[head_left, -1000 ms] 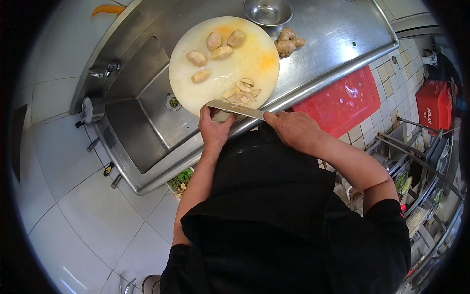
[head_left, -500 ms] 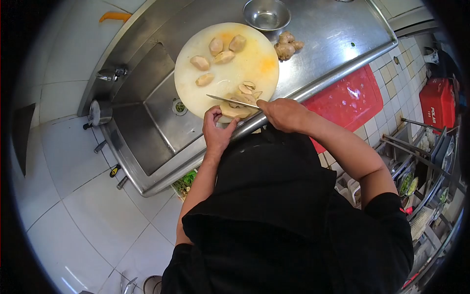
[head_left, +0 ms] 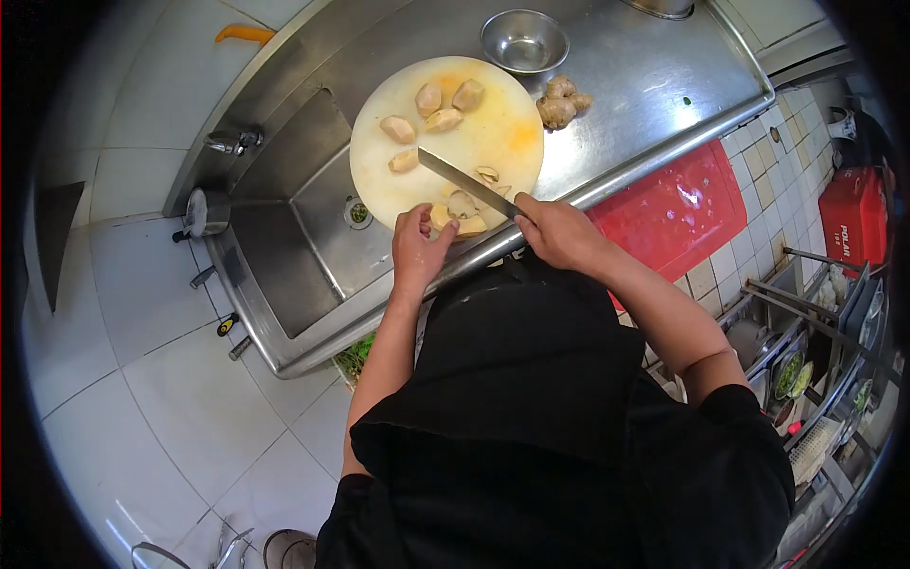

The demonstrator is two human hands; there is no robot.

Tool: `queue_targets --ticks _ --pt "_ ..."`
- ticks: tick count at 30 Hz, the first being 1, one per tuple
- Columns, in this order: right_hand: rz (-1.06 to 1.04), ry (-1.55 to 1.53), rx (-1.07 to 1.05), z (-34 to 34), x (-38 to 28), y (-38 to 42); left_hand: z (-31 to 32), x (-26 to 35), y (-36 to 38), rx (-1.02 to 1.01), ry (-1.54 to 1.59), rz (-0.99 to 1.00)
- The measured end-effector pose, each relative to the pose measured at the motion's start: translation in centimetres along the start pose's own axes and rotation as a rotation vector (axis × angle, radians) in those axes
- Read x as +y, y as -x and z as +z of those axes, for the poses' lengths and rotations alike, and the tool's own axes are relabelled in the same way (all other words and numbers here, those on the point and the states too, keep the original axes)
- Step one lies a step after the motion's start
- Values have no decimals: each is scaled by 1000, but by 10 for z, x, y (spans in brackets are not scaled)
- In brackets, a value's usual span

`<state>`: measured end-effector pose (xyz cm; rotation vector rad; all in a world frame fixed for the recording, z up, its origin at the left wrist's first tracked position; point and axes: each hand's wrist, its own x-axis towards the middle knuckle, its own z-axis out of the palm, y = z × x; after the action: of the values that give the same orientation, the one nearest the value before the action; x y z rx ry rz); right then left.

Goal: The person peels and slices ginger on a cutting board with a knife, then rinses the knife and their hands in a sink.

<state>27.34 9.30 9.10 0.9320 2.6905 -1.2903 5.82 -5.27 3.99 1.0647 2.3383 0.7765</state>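
Right hand [head_left: 555, 232] wrapped tight around the knife [head_left: 466, 180], blade angled across the cutting board [head_left: 512, 128]. Left hand [head_left: 417, 248] pinches a pale, peeled ginger piece [head_left: 455, 220] at the board's near edge, beside thin slices [head_left: 487, 174].

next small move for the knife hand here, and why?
Probably bring the knife down for another slice. Its blade is angled above the ginger piece that the left hand pins at the cutting board's near edge, with finished slices beside it.

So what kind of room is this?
Probably a working kitchen, maybe a restaurant's: a steel sink set in a steel counter, a round cutting board with peeled ginger pieces, and dish racks nearby.
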Motion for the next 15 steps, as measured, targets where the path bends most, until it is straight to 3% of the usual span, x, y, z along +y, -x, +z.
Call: queue_targets --ticks 3,4,6,10,13,15 --pt "-6 -8 44 -2 1 4 1 -6 -12 -155 168 -147" --pt "14 -16 34 -3 1 6 1 -8 -13 -151 167 -145" --pt "24 -41 36 1 8 10 3 -12 -14 -189 453 -174" --pt "38 -121 40 3 15 21 -7 -13 -8 -221 607 -99" --pt "74 -138 15 1 18 28 -31 -1 5 -121 555 -20" --pt "69 -162 21 2 18 31 -41 4 9 182 253 203"
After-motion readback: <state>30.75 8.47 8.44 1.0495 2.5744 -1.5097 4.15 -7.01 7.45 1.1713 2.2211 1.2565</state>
